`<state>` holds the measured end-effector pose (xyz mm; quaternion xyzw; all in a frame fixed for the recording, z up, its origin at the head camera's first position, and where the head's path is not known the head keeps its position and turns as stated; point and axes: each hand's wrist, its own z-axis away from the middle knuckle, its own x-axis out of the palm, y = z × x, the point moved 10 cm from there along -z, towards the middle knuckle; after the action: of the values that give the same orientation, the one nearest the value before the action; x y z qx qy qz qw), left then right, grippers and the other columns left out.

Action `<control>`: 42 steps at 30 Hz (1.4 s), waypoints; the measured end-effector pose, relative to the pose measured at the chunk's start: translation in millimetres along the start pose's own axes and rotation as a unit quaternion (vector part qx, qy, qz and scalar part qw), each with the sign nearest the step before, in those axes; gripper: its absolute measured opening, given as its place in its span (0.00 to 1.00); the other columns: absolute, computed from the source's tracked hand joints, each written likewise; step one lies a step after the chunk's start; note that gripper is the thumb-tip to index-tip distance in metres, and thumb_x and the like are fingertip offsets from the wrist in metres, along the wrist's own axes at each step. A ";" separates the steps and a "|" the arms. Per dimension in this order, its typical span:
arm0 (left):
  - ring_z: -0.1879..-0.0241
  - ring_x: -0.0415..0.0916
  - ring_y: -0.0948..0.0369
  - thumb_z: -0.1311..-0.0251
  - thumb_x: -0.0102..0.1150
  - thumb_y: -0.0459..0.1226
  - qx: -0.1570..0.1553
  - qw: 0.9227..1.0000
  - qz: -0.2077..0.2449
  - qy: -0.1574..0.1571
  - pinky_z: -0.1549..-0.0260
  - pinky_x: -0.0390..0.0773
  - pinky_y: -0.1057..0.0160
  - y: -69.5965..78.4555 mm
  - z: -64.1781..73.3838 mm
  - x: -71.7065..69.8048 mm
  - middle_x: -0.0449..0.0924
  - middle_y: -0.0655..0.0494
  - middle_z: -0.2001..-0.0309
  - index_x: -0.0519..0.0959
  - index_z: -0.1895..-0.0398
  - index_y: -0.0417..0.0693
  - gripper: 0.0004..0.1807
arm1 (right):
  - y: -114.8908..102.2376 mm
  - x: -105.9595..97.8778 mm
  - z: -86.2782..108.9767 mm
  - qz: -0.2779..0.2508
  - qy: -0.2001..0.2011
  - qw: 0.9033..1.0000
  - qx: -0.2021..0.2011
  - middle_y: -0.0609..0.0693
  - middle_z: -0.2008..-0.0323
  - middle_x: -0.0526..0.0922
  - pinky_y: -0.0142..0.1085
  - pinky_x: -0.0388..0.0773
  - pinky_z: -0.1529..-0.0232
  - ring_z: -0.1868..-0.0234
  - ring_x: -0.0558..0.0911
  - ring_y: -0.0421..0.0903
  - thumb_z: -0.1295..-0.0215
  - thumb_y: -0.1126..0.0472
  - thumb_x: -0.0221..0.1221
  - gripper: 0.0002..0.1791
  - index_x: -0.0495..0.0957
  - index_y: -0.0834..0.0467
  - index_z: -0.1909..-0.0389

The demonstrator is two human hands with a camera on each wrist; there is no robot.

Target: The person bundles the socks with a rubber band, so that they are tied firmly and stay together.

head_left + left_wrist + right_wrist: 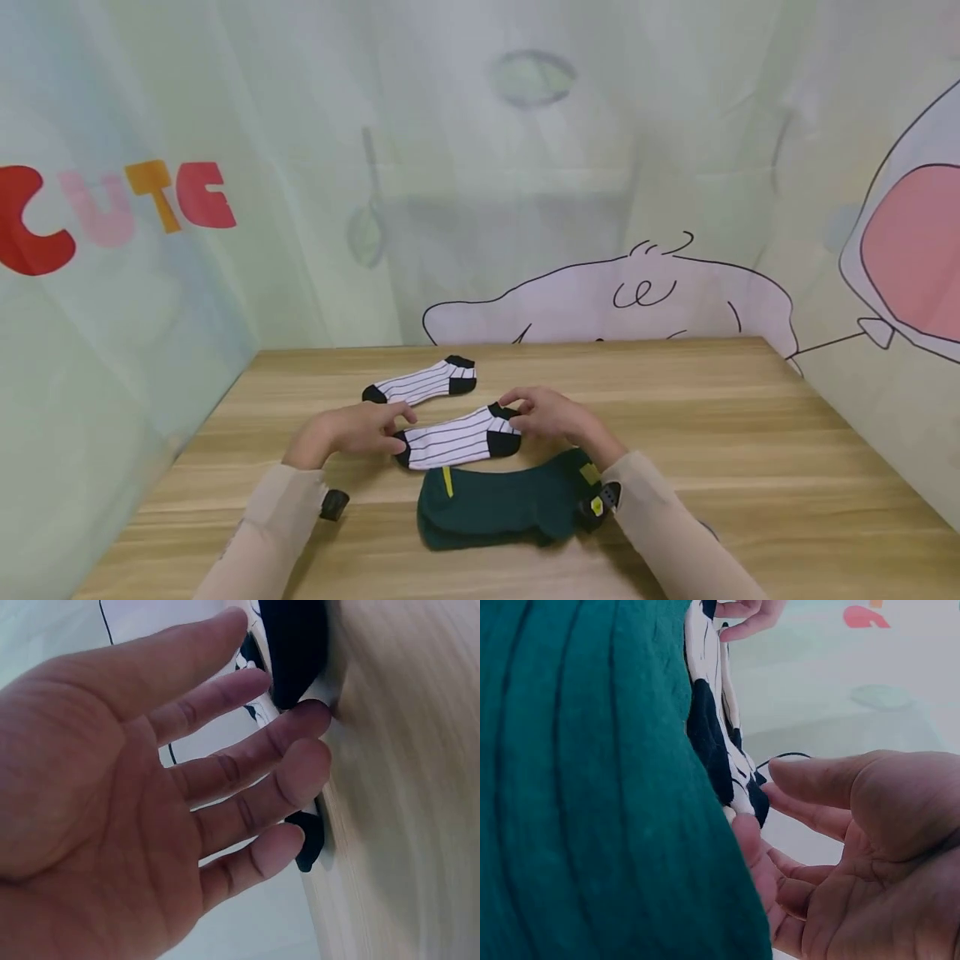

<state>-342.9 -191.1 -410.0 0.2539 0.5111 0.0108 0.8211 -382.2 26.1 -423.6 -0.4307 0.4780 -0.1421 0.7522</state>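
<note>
A white ankle sock with thin dark stripes and black toe, heel and cuff [453, 440] lies flat in the middle of the table. At its toe end my left hand [363, 427] has its thumb and fingers spread apart, the tips right at the black toe. In the left wrist view the fingers [247, 802] are loosely bent with nothing between them. My right hand [551, 414] is at the cuff and heel end, fingertips beside the black cuff. The right wrist view shows its thumb [817, 780] apart from the fingers, close to the sock.
A matching striped sock [420, 385] lies just behind. Nearer me is a dark green sock pair [498, 504] with yellow marks, partly under my right wrist in the head view. The wooden table [750, 467] ends at a printed curtain [300, 167] behind and at the left.
</note>
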 end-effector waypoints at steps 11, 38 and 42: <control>0.62 0.73 0.58 0.35 0.65 0.40 0.007 0.999 -0.045 0.015 0.57 0.76 0.54 6.5 -2.1 0.5 0.80 0.53 0.60 0.78 0.55 0.45 0.11 | -0.1 1.3 -0.4 0.006 0.023 1.000 0.015 0.56 0.52 0.81 0.42 0.78 0.54 0.56 0.78 0.49 0.31 0.67 0.61 0.09 0.81 0.59 0.52; 0.69 0.69 0.62 0.35 0.65 0.35 0.041 0.996 -0.049 0.066 0.67 0.70 0.62 10.5 -3.8 -11.7 0.73 0.58 0.72 0.76 0.67 0.47 0.06 | 3.8 -1.0 -4.1 0.085 0.070 0.994 0.012 0.52 0.64 0.81 0.36 0.71 0.66 0.66 0.77 0.46 0.33 0.60 0.65 0.05 0.82 0.56 0.60; 0.70 0.69 0.62 0.35 0.64 0.35 0.070 0.993 -0.038 0.088 0.67 0.70 0.62 11.9 -3.8 -17.9 0.72 0.59 0.72 0.76 0.66 0.47 0.05 | 4.7 -1.5 -3.4 0.076 0.073 0.994 0.004 0.51 0.68 0.81 0.35 0.71 0.69 0.69 0.77 0.45 0.34 0.63 0.65 0.03 0.82 0.56 0.62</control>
<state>-351.8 -184.1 -391.3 0.2895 0.5902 -0.0337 0.7528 -386.7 28.1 -426.9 -0.3786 0.5627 -0.1173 0.7254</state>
